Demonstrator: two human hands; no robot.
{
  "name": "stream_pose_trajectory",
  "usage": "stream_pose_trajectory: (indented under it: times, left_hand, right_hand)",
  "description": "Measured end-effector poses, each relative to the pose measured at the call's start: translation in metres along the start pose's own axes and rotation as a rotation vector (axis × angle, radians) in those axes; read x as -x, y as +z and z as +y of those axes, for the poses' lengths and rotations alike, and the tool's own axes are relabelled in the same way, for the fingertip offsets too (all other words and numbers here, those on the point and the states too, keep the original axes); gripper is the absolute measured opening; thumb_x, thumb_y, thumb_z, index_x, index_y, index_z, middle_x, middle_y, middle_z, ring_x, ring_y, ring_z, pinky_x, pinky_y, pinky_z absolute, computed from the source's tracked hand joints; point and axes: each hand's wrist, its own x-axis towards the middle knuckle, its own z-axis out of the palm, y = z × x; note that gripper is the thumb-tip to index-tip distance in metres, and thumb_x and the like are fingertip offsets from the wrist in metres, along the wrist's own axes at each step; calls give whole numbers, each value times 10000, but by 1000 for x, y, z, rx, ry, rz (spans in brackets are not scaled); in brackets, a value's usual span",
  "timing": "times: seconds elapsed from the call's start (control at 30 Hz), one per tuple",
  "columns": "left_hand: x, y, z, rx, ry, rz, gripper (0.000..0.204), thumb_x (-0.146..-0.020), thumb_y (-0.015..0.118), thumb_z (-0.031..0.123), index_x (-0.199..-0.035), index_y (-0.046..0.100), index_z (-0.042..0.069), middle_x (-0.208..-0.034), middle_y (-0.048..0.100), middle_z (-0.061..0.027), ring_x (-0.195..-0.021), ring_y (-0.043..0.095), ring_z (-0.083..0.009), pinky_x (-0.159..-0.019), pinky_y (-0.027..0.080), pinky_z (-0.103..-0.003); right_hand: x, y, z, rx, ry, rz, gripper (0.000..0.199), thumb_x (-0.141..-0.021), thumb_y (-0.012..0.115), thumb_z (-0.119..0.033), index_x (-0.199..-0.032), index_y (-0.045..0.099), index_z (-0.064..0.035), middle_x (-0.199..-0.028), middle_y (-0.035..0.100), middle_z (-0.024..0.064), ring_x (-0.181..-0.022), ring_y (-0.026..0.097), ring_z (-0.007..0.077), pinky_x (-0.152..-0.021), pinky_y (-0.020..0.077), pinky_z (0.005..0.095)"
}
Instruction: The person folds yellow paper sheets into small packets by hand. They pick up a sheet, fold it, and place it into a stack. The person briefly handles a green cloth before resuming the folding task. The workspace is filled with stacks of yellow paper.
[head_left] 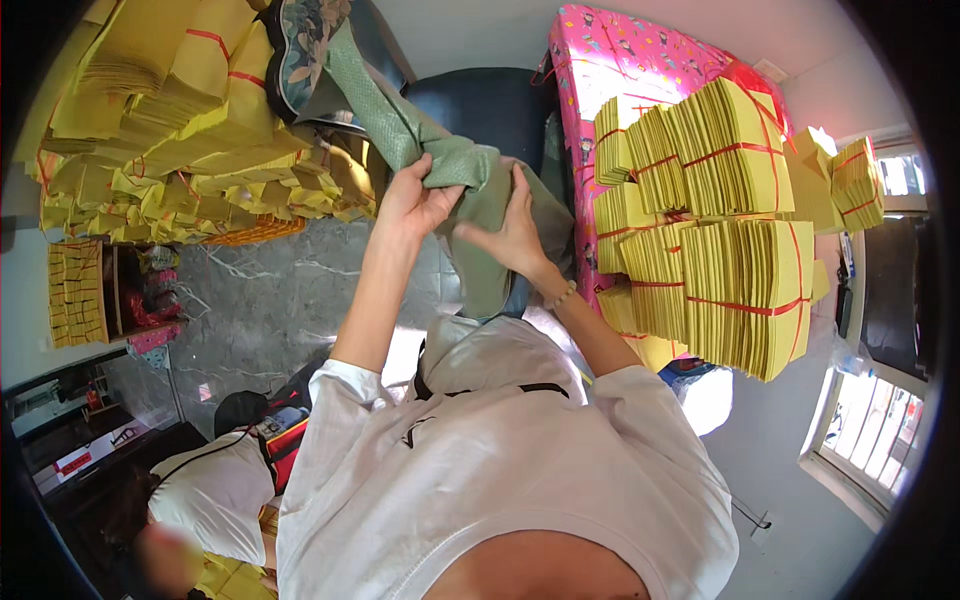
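A dull green woven sack [470, 200] lies centre. Yellow paper bundles [740, 230] with red bands sit right, on a bright pink patterned cloth [620, 60]. More yellow stacks [170, 110] pile far left. The floor [260, 300] is grey marble.

Lower part of the green sack [470, 200] hidden behind the right hand [510, 235] and the white shirt [480, 470]. Left hand [415, 200] fingertips buried in the sack's folds. Second person [215, 495] at lower left cut off by the rim, face blurred.

Yellow paper bundles [740, 250] crowd the right, more stacks [180, 130] the left; grey floor [270, 310] between lies open.
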Motion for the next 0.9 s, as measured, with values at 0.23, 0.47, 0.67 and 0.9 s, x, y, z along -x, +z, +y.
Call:
stream_pose_trajectory:
  times: [0.23, 0.47, 0.67, 0.9]
  left_hand:
    - [1, 1, 12, -275, 193, -303, 475, -911, 636, 334, -1221, 498, 1, -1260, 536, -170, -1147, 551, -291, -975, 473, -433]
    - [-4, -43, -26, -750, 394, -26, 872, -832, 686, 482, -1463, 239, 79, -1421, 367, -132, -1259, 417, -244, -985, 400, -437]
    - [-18, -72, -42, -580, 138, 0, 1036, -811, 663, 551, -1498, 56, 68, -1514, 226, -183, -1359, 308, -275, -1062, 346, -455]
    - [-21, -71, 20, 70, 353, -247, 529, -888, 573, 459, -1193, 556, 27, -1204, 584, -105, -1060, 566, -260, -947, 459, -420]
  right_hand:
    - [-58, -21, 26, -36, -159, 269, 239, -825, 629, -76, -1047, 581, 1, -933, 646, 192, -888, 640, 347, -785, 480, 392]
    - [-92, -51, -17, -508, -48, 96, 132, -928, 524, -17, -1035, 599, -31, -909, 607, -14, -868, 540, 74, -803, 425, 232]
    - [-95, -63, -65, -948, 115, 63, 285, -845, 421, 91, -1051, 590, -10, -948, 594, 28, -924, 563, 93, -821, 448, 235]
    - [-16, 3, -31, -218, -368, -78, 444, -708, 521, 70, -1145, 548, -6, -1123, 613, 173, -1074, 584, 327, -931, 453, 385]
